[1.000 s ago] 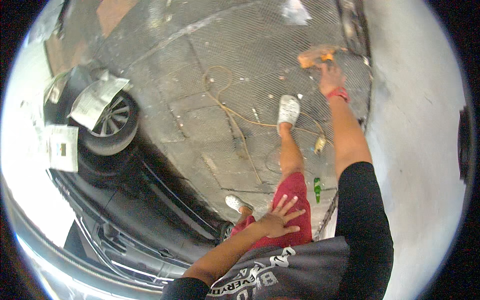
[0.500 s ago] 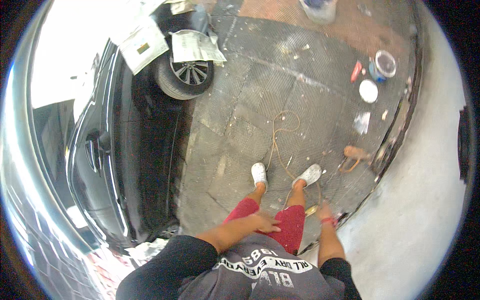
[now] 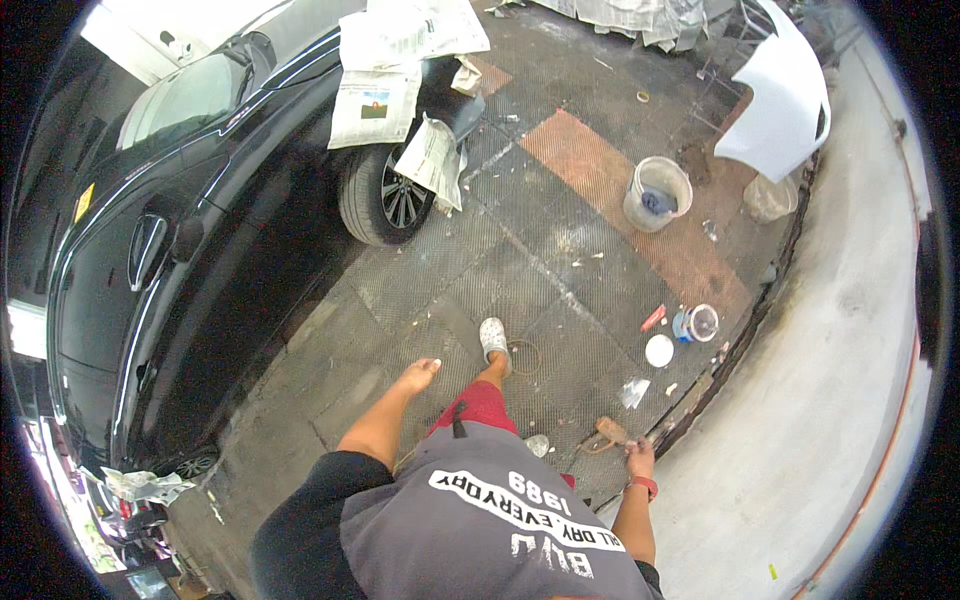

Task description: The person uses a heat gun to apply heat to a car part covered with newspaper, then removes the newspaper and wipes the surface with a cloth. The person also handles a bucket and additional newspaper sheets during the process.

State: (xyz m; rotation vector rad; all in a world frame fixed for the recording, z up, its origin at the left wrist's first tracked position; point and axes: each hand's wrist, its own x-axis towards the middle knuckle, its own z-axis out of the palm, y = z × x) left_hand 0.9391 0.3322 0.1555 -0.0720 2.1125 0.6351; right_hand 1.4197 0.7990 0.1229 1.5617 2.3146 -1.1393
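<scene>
My left hand (image 3: 419,376) hangs over the floor beside the black car (image 3: 215,290). Its fingers are curled in, and a pale spot shows at their tips; I cannot make out what it is. On the other side my right hand (image 3: 640,460), with a red band at the wrist, is closed, and its inside is hidden. Just beyond it on the floor lies a brown block-like thing (image 3: 611,431) with a looped strap; I cannot tell whether they touch. Ahead of my front shoe (image 3: 493,335) lies part of a thin tan cord (image 3: 538,357).
Newspaper (image 3: 372,108) covers the car's front above the wheel (image 3: 388,195). Along the right wall (image 3: 840,330) stand a blue-sided can (image 3: 697,323), a white disc (image 3: 659,350) and a red tube (image 3: 653,318). Farther off are a pale bucket (image 3: 657,195) and a white curved panel (image 3: 780,100).
My view has tilted up and shows more of the floor ahead. My left hand has left my thigh and swung forward, its fingers now curled. One foot is now in front of the other.
</scene>
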